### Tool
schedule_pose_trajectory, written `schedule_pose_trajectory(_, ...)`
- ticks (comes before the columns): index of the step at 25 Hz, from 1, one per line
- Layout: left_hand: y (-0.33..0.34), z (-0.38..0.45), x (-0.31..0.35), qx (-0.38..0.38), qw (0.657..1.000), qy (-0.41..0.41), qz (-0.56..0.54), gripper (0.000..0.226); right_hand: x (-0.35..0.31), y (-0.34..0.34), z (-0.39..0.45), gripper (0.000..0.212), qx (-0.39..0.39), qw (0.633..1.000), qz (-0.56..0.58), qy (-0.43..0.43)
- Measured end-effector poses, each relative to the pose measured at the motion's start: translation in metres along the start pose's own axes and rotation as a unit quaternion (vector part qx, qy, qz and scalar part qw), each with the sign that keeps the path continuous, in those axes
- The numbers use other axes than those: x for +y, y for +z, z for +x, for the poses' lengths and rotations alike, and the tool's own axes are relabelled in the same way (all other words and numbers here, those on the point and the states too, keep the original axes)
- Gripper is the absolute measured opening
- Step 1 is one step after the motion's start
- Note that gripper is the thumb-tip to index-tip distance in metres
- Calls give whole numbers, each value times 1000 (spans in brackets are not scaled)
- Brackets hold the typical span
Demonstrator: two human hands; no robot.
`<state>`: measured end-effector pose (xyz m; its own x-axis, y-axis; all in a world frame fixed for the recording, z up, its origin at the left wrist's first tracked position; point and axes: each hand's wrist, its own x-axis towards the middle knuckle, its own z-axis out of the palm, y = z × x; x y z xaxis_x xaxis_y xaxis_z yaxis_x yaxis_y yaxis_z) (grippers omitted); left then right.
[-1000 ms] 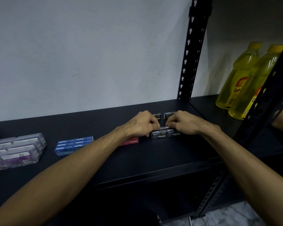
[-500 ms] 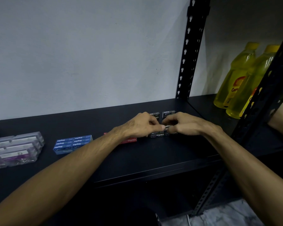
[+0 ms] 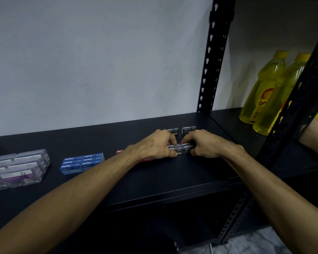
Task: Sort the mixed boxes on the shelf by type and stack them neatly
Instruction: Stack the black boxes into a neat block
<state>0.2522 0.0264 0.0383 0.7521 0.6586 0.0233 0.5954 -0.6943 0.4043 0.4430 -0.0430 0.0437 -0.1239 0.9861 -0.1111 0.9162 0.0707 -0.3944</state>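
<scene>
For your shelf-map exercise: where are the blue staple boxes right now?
In the head view, the blue staple boxes sit left of centre on the shelf, between the clear plastic boxes and the left forearm.

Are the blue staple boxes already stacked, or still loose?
Stacked. The blue staple boxes sit as one tidy block, rows squared together in more than one layer, apart from both hands, on the shelf.

Both bare forearms reach forward, converging toward 12 o'clock. Left hand point(image 3: 155, 144) knuckles up, fingers curled down, fingertips pinching at 3 o'clock side. Right hand point(image 3: 203, 143) mirrors it, fingers curled, grip closing toward 9 o'clock. Hands nearly touching.
</scene>
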Motion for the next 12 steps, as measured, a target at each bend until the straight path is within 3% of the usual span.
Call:
schedule_pose_trajectory(3,0,-1,-1,-1,1000,1,3,23,-1,1,1,34,3,1000,6,-1)
schedule_pose_trajectory(6,-2,-1,-2,4,1000,0,22,42,0,1,0,39,0,1000,17,-2)
schedule_pose_trajectory(9,-14,0,-1,67,998,-12,2,61,9,-10,-1,63,21,999,31,1)
schedule_pose_trajectory(12,-27,13,-9,136,990,-25,-34,42,22,-24,9,65,72,996,55,12)
